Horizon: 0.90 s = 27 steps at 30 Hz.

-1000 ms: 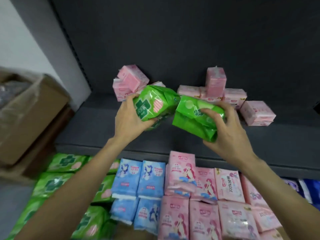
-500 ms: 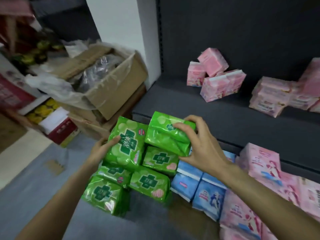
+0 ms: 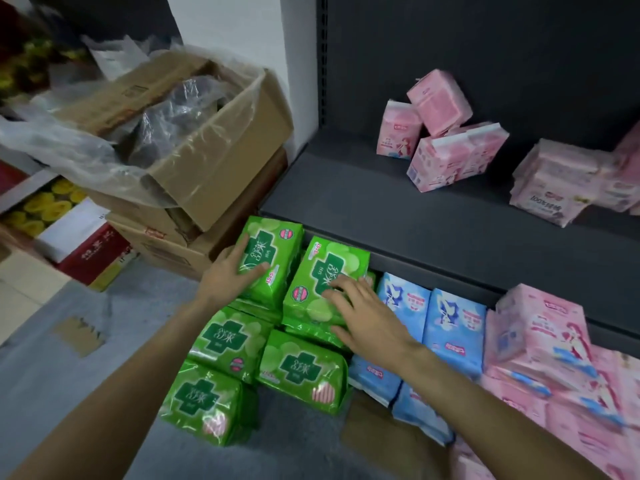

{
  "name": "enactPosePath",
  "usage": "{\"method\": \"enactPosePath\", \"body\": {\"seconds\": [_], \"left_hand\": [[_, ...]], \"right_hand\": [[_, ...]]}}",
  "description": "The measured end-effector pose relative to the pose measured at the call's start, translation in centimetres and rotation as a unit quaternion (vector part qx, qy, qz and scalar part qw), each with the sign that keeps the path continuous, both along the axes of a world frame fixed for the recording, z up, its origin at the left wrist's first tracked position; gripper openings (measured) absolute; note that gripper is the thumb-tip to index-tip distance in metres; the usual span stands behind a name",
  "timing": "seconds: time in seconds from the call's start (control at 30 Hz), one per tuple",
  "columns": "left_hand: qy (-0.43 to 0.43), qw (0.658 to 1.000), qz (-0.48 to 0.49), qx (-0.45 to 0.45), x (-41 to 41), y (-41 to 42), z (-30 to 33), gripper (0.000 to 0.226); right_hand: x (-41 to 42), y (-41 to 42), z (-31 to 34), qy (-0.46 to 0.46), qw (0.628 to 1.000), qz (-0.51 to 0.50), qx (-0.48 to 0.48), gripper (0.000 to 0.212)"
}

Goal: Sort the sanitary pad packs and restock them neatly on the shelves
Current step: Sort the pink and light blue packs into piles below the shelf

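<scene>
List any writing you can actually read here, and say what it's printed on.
"舒莱": white characters on the green packs.
"100%": pale pink pack on the shelf; the rest is blurred.
Print on the blue packs, pink packs and red box: too blurred.

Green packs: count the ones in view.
5. Left hand on one, right hand on another, three in front. More may lie underneath.
</scene>
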<state>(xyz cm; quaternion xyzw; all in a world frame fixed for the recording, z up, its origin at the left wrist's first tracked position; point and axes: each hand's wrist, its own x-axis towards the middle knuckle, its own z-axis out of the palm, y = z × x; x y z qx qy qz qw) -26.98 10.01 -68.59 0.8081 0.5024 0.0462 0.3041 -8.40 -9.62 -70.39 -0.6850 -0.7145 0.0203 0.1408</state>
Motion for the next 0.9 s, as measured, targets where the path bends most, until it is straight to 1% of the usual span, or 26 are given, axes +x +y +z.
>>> {"method": "enactPosePath", "body": {"seconds": [0.03,0.07,0.1,0.13,0.17,0.2,0.23,0.3,0.37,0.43,0.5,0.57,0.67,0.73,0.83,0.9], "left_hand": [[0.027,0.999,-0.021,0.007,0.0,0.2,0.1,0.104],[0.069,0.996,-0.045,0.03,-0.1,0.4,0.1,0.103],[0.12,0.987,-0.071,0.076,0.1,0.5,0.2,0.095],[0.157,0.975,-0.089,0.128,0.4,0.3,0.3,0.081],[0.16,0.967,-0.097,0.174,0.9,-0.1,0.4,0.066],[0.144,0.96,-0.105,0.216,1.4,-0.7,0.8,0.055],[0.115,0.954,-0.119,0.248,1.9,-1.5,1.2,0.05],[0.048,0.938,-0.163,0.304,3.2,-2.9,2.4,0.054],[-0.003,0.933,-0.203,0.296,5.2,-3.6,4.0,0.056],[-0.042,0.927,-0.245,0.282,8.1,-4.0,5.5,0.055],[-0.079,0.916,-0.268,0.289,11.9,-4.2,6.2,0.054],[-0.11,0.923,-0.254,0.268,16.0,-4.1,6.2,0.056],[-0.141,0.944,-0.21,0.213,22.7,-2.4,5.0,0.058],[-0.167,0.954,-0.18,0.172,26.7,-0.7,4.4,0.06],[-0.187,0.953,-0.179,0.157,30.7,1.9,3.9,0.065],[-0.189,0.949,-0.179,0.178,32.6,3.9,3.6,0.069]], "right_hand": [[0.4,0.5,0.1,0.001,1.0,0.017,-0.012,0.059],[0.8,1.0,0.4,-0.005,0.999,0.034,-0.03,0.055],[0.9,1.6,0.7,-0.014,0.998,0.047,-0.048,0.055],[0.9,2.1,1.0,-0.024,0.996,0.057,-0.065,0.056],[0.9,2.4,1.3,-0.033,0.994,0.065,-0.079,0.058],[0.9,2.5,1.7,-0.038,0.992,0.077,-0.089,0.06],[1.1,2.4,2.1,-0.039,0.991,0.092,-0.094,0.06],[2.5,1.7,3.3,-0.04,0.988,0.122,-0.083,0.055],[5.1,0.9,4.7,-0.065,0.987,0.13,-0.064,0.047],[8.6,0.0,6.6,-0.095,0.988,0.107,-0.055,0.043],[12.6,-1.0,8.2,-0.115,0.99,0.059,-0.058,0.041],[16.6,-1.7,9.2,-0.102,0.994,-0.002,-0.049,0.042],[22.3,-1.9,9.8,-0.069,0.991,-0.11,-0.019,0.049],[25.6,-1.1,9.7,-0.064,0.985,-0.162,0.0,0.056],[29.7,1.7,9.3,-0.058,0.981,-0.185,0.002,0.076],[32.0,4.4,9.1,-0.053,0.98,-0.191,-0.023,0.09]]}}
